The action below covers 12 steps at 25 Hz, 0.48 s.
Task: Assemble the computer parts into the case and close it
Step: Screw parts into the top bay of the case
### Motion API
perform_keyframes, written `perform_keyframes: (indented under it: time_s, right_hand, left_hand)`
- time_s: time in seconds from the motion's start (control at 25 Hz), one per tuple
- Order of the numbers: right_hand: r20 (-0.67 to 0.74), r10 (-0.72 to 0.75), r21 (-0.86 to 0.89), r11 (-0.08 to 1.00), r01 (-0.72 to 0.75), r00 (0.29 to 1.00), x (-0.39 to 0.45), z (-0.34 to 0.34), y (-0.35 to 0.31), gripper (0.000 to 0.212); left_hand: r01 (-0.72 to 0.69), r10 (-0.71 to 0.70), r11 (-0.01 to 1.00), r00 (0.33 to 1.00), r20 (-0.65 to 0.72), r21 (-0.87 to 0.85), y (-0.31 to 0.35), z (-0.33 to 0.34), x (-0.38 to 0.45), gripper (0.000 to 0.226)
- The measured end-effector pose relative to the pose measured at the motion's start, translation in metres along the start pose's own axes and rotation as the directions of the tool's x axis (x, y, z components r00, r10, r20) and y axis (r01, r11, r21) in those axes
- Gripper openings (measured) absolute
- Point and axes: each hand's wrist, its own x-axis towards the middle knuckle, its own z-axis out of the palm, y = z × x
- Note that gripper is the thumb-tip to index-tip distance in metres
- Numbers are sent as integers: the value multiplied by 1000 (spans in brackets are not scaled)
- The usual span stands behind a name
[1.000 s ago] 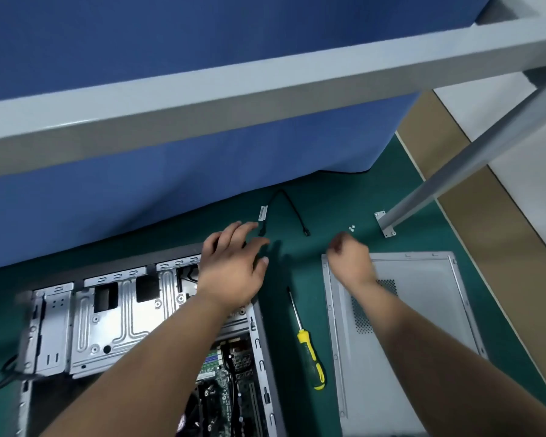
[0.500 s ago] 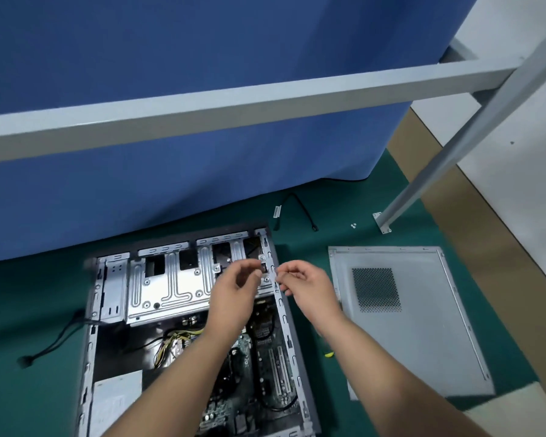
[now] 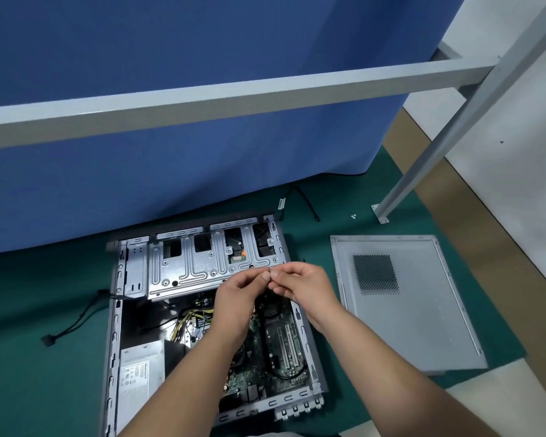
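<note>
A green table (image 3: 29,357) carries everything, with a blue curtain (image 3: 171,121) hanging along its far edge and a grey metal frame (image 3: 265,93) crossing above. The open computer case (image 3: 115,342) lies flat on the table, left of centre, its silver drive cage (image 3: 186,266) at the far end, the motherboard (image 3: 281,342) exposed toward the right and the power supply (image 3: 139,370) in the near left corner. The case's side panel (image 3: 423,310) lies flat just right of the case, apart from it. A black cable (image 3: 306,203) lies beyond the case, two small screws (image 3: 353,216) near the frame's foot. The left hand (image 3: 237,298) and right hand (image 3: 303,288) meet above the case, fingers (image 3: 267,275) curled with thumb and forefinger tips pressed together; whatever they pinch is too small to see, so I cannot tell what they grasp
</note>
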Motion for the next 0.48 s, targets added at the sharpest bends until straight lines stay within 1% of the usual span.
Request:
perform_keyframes:
  time_s: [0.16, 0.36, 0.48]
  right_hand:
    - [7, 17, 31, 999, -17, 1000, -2, 7, 3, 10]
    - [-12, 21, 66, 998, -21, 1000, 0, 8, 7, 10]
    - [5, 25, 12, 1000, -25, 1000, 3, 9, 7, 10]
  left_hand:
    - [50, -55, 997, 994, -95, -59, -2, 3, 1, 6]
    - [54, -56, 998, 984, -169, -15, 0, 7, 2, 4]
    - [48, -44, 999, 981, -190, 18, -1, 10, 4, 4]
